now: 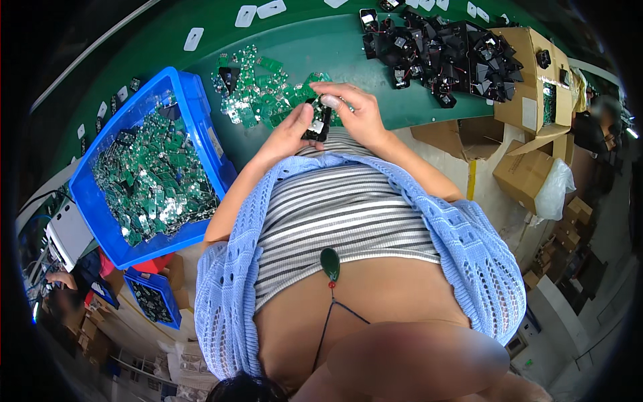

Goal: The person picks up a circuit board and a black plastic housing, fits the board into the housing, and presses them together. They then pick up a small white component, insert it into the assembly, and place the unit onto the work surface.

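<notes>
My left hand [293,128] and my right hand [353,107] meet at the near edge of the green table [315,47]. Between them is a small black plastic housing [316,124], held by both hands, with my right fingers curled over its top. Just beyond the hands lies a loose heap of small green circuit boards [258,90]. Whether a board sits inside the housing is hidden by my fingers.
A big blue bin [194,114] full of green circuit boards stands at my left. A pile of black housings [445,53] lies at the far right beside open cardboard boxes [532,80]. White tags [246,15] line a belt behind. A smaller blue crate [153,298] sits on the floor.
</notes>
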Motion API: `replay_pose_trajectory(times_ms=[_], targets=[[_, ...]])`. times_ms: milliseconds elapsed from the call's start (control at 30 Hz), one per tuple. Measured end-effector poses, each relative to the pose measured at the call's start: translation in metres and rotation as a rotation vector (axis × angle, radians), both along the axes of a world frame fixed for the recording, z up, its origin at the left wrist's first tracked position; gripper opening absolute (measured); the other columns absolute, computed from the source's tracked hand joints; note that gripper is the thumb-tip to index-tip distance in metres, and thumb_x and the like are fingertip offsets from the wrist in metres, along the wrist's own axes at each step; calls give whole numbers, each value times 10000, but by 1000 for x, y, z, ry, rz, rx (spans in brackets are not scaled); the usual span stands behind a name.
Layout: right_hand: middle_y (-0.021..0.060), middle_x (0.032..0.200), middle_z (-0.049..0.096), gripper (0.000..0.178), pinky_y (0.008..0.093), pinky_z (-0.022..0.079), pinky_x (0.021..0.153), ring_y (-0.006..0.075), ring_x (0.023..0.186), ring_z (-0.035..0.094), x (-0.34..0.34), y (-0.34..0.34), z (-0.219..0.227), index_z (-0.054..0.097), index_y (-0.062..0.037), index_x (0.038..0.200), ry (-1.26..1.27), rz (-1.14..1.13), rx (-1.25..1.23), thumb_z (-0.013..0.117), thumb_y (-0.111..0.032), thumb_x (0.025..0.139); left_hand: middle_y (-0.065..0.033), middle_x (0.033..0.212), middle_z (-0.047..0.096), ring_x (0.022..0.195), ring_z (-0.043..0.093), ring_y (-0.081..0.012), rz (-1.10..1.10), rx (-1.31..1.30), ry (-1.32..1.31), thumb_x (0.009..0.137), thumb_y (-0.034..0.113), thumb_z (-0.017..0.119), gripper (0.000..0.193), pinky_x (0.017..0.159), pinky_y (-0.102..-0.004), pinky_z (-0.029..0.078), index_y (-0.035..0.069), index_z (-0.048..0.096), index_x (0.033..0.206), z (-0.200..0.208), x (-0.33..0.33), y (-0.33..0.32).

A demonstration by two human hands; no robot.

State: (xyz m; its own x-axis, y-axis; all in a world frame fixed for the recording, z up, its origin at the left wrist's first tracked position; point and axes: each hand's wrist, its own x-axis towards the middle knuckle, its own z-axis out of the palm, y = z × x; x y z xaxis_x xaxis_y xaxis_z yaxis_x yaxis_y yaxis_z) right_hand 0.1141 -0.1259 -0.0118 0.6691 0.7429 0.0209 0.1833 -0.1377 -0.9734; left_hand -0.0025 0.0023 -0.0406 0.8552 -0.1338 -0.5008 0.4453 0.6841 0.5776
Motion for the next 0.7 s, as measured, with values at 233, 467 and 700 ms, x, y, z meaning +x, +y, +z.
replay_pose_trajectory(times_ms=[233,467,700], targets=[[73,937,648,178,275,481,753,152,830,607,3,0,-1,620,-41,995,-24,-120,-108,534,-96,849,-100,1017,488,735,542,-143,-135,506,-51,835,198,583,641,546,-272,492,21,199,1316,14,7,-9],[86,865,607,206,240,509,590,129,699,589,18,-7,-5,522,22,1042,469,-128,87,540,-50,851,-145,1057,497,774,571,-163,132,483,-89,829,81,554,560,551,-259,511,-1,235,1281,25,26,-10],[83,815,584,263,237,506,594,127,710,580,14,-6,16,484,14,1080,533,-95,79,561,-48,836,-144,1048,503,841,563,-176,299,437,-167,844,55,541,512,605,-275,524,7,251,1264,30,27,-15]])
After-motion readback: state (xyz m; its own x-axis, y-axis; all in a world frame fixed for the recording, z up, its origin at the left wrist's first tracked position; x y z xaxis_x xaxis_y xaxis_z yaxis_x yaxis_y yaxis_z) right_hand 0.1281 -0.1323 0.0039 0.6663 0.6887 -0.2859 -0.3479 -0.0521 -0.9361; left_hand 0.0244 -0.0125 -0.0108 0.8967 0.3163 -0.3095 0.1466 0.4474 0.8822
